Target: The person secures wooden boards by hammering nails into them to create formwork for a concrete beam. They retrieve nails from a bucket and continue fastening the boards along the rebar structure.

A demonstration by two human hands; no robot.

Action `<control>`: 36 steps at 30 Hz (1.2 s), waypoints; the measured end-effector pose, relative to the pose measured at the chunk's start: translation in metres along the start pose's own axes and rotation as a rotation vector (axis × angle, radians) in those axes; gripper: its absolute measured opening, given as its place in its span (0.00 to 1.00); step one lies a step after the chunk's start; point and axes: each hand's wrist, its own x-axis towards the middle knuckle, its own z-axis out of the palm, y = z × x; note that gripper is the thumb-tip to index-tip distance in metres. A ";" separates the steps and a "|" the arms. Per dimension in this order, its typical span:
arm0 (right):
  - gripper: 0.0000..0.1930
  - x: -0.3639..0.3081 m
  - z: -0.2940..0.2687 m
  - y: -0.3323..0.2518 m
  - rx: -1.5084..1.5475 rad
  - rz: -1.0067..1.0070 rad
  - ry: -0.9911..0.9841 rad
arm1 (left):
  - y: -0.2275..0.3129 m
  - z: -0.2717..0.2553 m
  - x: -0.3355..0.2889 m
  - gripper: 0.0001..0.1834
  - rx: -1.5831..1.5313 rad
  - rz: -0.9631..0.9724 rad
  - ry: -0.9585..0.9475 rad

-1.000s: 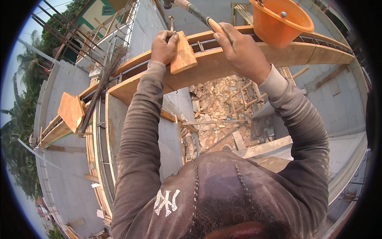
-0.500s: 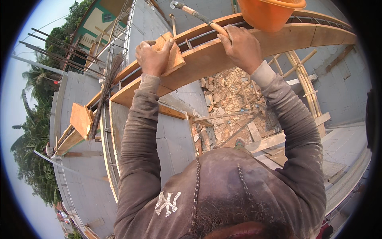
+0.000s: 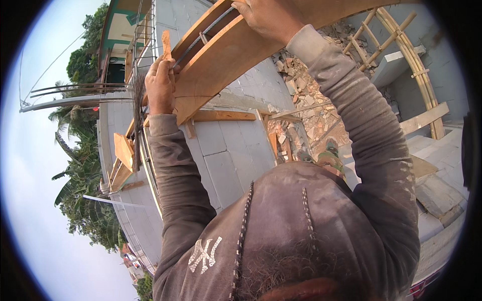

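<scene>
My left hand (image 3: 161, 86) is closed round a short piece of wood (image 3: 166, 44), seen nearly edge-on with its end pointing up. It is beside the left part of a curved wooden formwork (image 3: 221, 62), whose two plank sides have steel bars (image 3: 206, 25) running between them. At the top edge of the picture, my right hand (image 3: 273, 19) is curled by the formwork's near plank. Part of that hand is cut off by the picture's edge. The hammer it gripped half a second ago lies beyond the top of the picture.
Below the formwork lies broken rubble (image 3: 306, 105). Grey block walls (image 3: 221, 145) stand below and left. A bamboo frame (image 3: 422, 75) rises at right. Another wooden trough with a board (image 3: 123, 151) is at left, and thin rods (image 3: 80, 90) stick out there.
My view has shifted, and the orange bucket and hammer have left the picture. My left hand has lifted and turned the wood piece off the formwork's top. My right hand sits higher in the picture.
</scene>
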 end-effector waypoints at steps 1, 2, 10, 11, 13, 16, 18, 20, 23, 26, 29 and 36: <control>0.09 -0.001 0.001 0.001 0.025 -0.005 0.012 | -0.001 0.001 0.000 0.16 0.002 0.011 0.014; 0.09 -0.001 0.001 0.002 0.049 -0.011 0.023 | -0.002 0.002 0.000 0.10 0.003 0.023 0.027; 0.09 0.000 0.001 0.007 0.067 0.006 -0.019 | -0.013 0.028 0.001 0.44 0.571 0.263 0.115; 0.09 -0.001 -0.001 0.006 0.070 0.013 -0.030 | -0.013 0.033 -0.001 0.44 0.669 0.324 0.122; 0.09 0.000 -0.002 0.002 0.057 0.001 -0.039 | -0.016 0.035 -0.003 0.42 0.767 0.405 0.168; 0.10 -0.003 -0.002 0.002 0.022 -0.031 -0.054 | -0.023 0.030 0.000 0.43 0.828 0.420 0.170; 0.11 -0.003 0.000 0.004 0.030 -0.031 -0.097 | -0.028 0.026 0.000 0.43 0.911 0.398 0.167; 0.14 0.000 0.004 0.008 -0.054 -0.078 -0.124 | -0.032 0.023 0.002 0.44 0.964 0.390 0.166; 0.15 0.004 0.005 0.016 -0.158 -0.119 -0.200 | -0.032 0.030 0.000 0.44 0.928 0.366 0.193; 0.15 0.009 0.001 0.017 -0.211 -0.152 -0.308 | -0.034 0.034 -0.002 0.43 0.953 0.290 0.244; 0.15 0.017 -0.009 0.011 -0.237 -0.142 -0.420 | -0.032 0.041 -0.002 0.45 0.935 0.217 0.255; 0.19 0.039 -0.030 -0.041 -0.095 -0.116 -0.540 | -0.025 0.046 -0.010 0.45 0.941 0.175 0.302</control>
